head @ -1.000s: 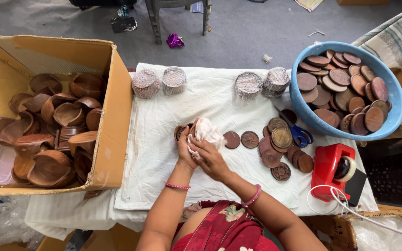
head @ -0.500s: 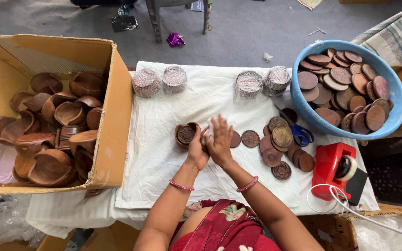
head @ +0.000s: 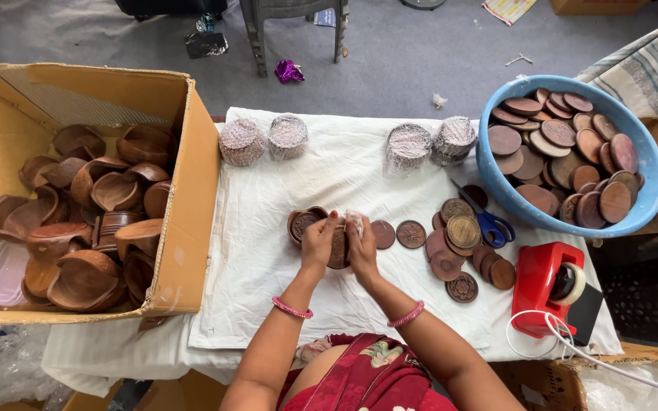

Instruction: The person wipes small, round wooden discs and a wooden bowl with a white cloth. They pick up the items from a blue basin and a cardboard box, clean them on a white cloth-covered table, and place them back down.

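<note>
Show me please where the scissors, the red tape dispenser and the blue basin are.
scissors [head: 494, 225]: head view, on the blue handles.
red tape dispenser [head: 536, 285]: head view, on its red body.
blue basin [head: 496, 181]: head view, on its left wall.

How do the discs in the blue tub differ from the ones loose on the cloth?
The discs in the blue tub are heaped, mostly plain-faced; the discs on the cloth are fewer, lie nearly flat, and several show carved patterns. Both are round, brown, apparently wooden.
</note>
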